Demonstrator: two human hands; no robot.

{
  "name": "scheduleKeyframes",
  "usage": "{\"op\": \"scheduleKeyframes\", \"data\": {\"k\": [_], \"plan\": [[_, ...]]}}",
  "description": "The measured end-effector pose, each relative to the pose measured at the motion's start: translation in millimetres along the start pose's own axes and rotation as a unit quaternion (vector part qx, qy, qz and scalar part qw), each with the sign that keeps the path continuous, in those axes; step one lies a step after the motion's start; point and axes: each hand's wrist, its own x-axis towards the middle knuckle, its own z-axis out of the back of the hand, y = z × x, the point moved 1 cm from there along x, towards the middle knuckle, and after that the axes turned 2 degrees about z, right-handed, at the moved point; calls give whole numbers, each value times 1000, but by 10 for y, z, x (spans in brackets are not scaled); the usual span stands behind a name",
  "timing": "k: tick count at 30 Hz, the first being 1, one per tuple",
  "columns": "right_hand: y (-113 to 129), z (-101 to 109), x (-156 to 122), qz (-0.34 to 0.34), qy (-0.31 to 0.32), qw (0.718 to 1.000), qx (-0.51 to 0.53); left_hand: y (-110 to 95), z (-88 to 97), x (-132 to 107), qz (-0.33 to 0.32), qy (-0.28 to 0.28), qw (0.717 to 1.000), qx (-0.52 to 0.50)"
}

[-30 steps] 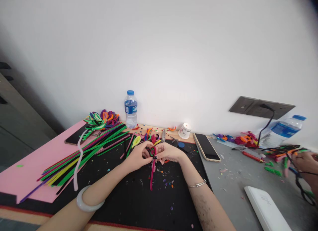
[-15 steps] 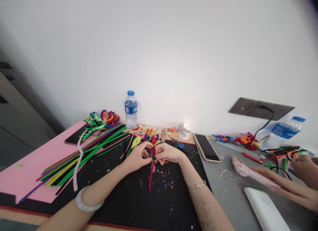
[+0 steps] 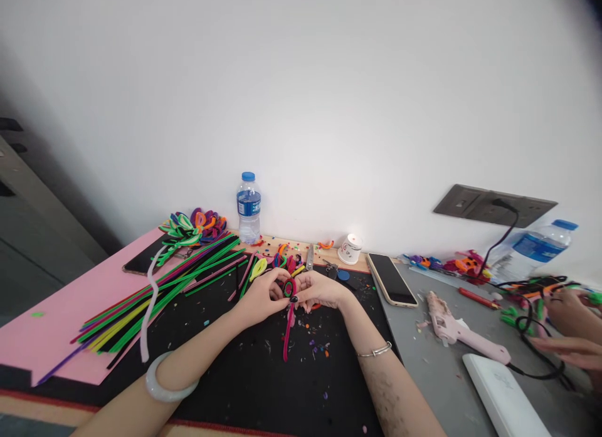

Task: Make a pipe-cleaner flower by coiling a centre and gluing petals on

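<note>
Your coiled, fuzzy magenta pipe cleaner (image 3: 290,289) is above the black mat (image 3: 254,387), pinched in the grip of your left hand (image 3: 267,296) and right hand (image 3: 322,289). Scrap-flecked room runs to the red-stitched edge (image 3: 226,426); straight pipe cleaners (image 3: 202,271) fan leftward, a pale-cased phone (image 3: 394,279) lies rightward.

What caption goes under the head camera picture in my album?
Left hand and right hand hold a coiled fuzzy strip above a scrap-speckled black mat.
</note>
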Motion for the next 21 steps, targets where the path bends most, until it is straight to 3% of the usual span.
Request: {"op": "scheduleKeyframes", "data": {"k": [5, 8, 13, 16, 19, 21], "plan": [[79, 31, -57, -17, -8, 999, -43, 6, 2, -6, 5, -8, 1000, 1], [261, 145, -241, -35, -36, 995, -88, 6, 5, -10, 2, -11, 1000, 7], [702, 426, -1009, -8, -207, 962, -176, 9, 0, -16, 7, -4, 1000, 11], [789, 636, -1673, -37, -402, 851, -336, 10, -9, -17, 11, -7, 1000, 10], [643, 874, -2280, -103, -548, 745, -367, 1, -10, -17, 13, -5, 1000, 5], [473, 1022, -2561, -137, -587, 710, -364, -8, -8, -17, 14, -2, 1000, 5]]}}
